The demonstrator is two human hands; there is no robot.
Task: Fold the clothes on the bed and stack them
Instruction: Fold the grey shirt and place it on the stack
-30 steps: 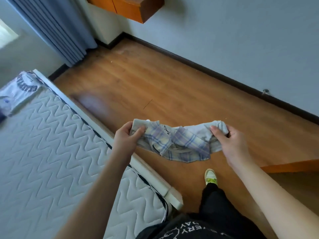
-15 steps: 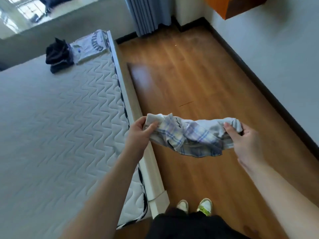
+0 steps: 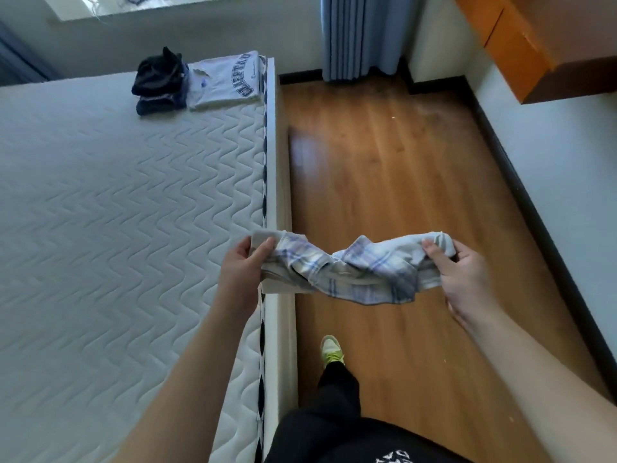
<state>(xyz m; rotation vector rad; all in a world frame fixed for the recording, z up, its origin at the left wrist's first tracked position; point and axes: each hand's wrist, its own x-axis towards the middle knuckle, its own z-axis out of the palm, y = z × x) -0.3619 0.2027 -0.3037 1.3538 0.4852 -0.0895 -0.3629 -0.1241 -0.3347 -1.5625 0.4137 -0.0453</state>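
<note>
A folded plaid shirt (image 3: 357, 274), pale with blue checks, hangs between my two hands over the floor beside the bed. My left hand (image 3: 242, 270) grips its left end just above the mattress edge. My right hand (image 3: 462, 277) grips its right end, thumb on top. The middle of the shirt sags. At the far corner of the mattress (image 3: 117, 212) lie a folded white T-shirt with dark lettering (image 3: 225, 80) and, touching its left side, a stack of dark folded clothes (image 3: 158, 81).
A white bed frame edge (image 3: 278, 168) runs along the mattress's right side. Wooden floor (image 3: 400, 182) lies between bed and wall. A blue curtain (image 3: 360, 35) hangs at the back, an orange cabinet (image 3: 521, 45) juts out top right. My shoe (image 3: 331, 349) stands on the floor.
The view has swung left and the bed now fills more of the frame, with the far clothes in sight. Both hands still hold the plaid shirt the same way.
</note>
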